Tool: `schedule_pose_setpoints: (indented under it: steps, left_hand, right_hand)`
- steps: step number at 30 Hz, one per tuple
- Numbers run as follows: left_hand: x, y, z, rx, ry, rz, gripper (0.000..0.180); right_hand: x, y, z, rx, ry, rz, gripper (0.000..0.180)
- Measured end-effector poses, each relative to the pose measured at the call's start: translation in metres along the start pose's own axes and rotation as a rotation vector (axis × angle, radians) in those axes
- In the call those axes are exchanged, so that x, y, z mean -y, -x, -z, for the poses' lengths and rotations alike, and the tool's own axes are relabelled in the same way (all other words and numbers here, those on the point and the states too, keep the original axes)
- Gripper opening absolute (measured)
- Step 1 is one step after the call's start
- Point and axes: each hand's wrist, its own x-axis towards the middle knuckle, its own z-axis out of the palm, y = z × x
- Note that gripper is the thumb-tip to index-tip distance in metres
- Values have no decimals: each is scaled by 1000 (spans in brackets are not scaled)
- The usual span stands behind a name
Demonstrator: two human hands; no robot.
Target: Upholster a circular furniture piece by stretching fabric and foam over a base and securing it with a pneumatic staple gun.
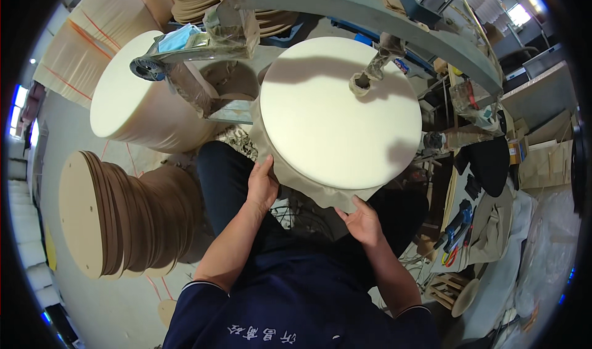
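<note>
A round white foam pad (pixel 333 127) lies flat in front of me, with a beige-grey fabric cover (pixel 308 188) under it, its loose edge showing along the near and left rim. My left hand (pixel 263 185) grips the fabric at the near left, thumb on top close to the foam's side. My right hand (pixel 362 221) pinches the fabric's hanging edge at the near right, thumb and fingers drawn together. Over the far right part of the foam hangs a tape-wrapped machine arm (pixel 361 82), its shadow falling on the white surface. What supports the pad is mostly hidden.
A curved grey machine frame (pixel 382 10) arches over the far side. At left stand a stack of white foam discs (pixel 123 90) and a stack of brown round boards (pixel 77 213). On the right, a side table carries orange-handled scissors (pixel 451 255) and folded fabric (pixel 493 225).
</note>
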Motion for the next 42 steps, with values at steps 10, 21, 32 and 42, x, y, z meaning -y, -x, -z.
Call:
schedule_pose_setpoints:
  steps: [10,21,32,42]
  left_hand:
    - [7,7,2,-44,-38,-44,30]
    - [15,3,7,15,-51,-44,37]
    - [-4,-15,60,-275,-623,-58,19]
    - [-187,127,56,-608,-1297,-1218,45]
  right_hand:
    - [-1,3,5,-76,78,42,35]
    - [3,4,3,-109,52,17,45]
    - [36,4,34,-130,915,-168,43]
    - [152,35,76,-84,2492,624,51]
